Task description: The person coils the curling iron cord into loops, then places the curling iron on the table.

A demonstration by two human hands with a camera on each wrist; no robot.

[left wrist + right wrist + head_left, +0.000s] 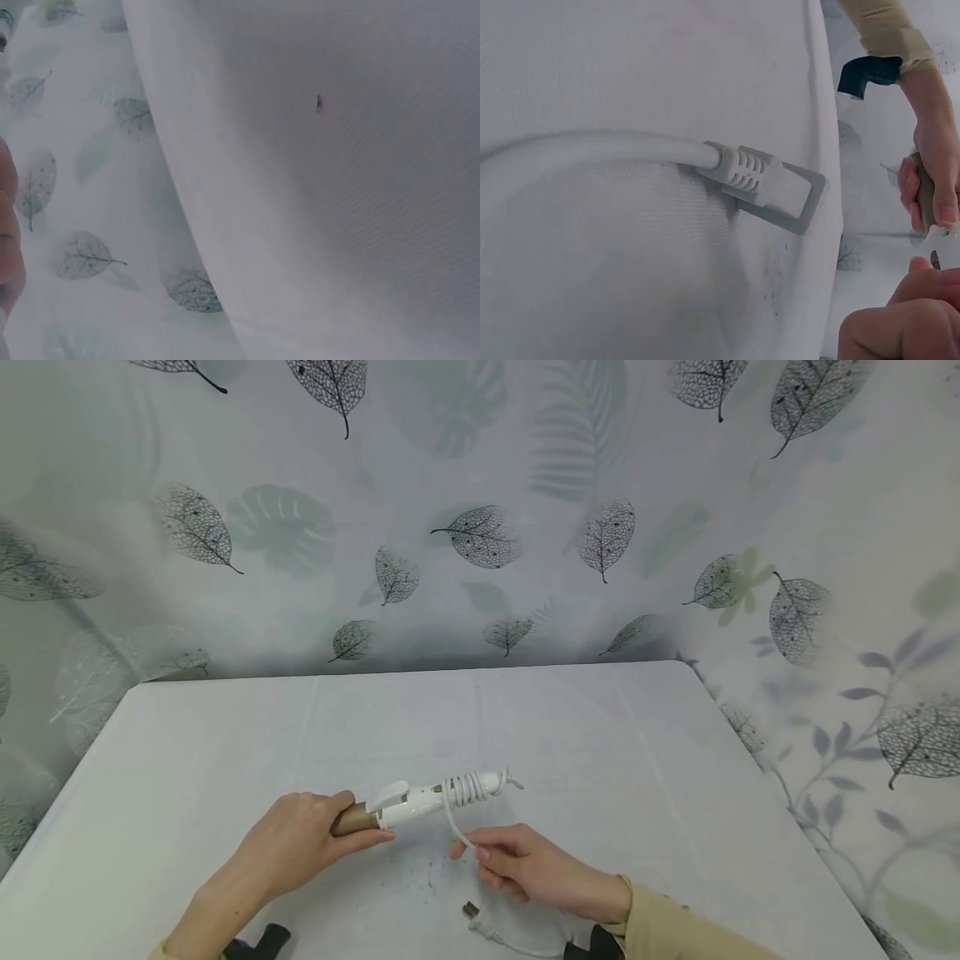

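A curling iron [408, 807] with a white handle and a gold-brown barrel is held just above the table. My left hand [300, 839] grips it by the barrel. White cord [467, 788] is coiled several times around the handle's far end. Between thumb and fingers, my right hand [536, 868] pinches a loose stretch of that cord. The cord's plug [472, 912] lies on the table below the right hand, and it shows large in the right wrist view. Only some fingers [7, 232] appear at the left edge of the left wrist view.
A white cloth covers the table [585, 735], with small dark specks [430, 883] near the hands. Leaf-patterned curtains [480, 593] hang behind and at the sides. Dark wrist straps [258, 943] show by both forearms.
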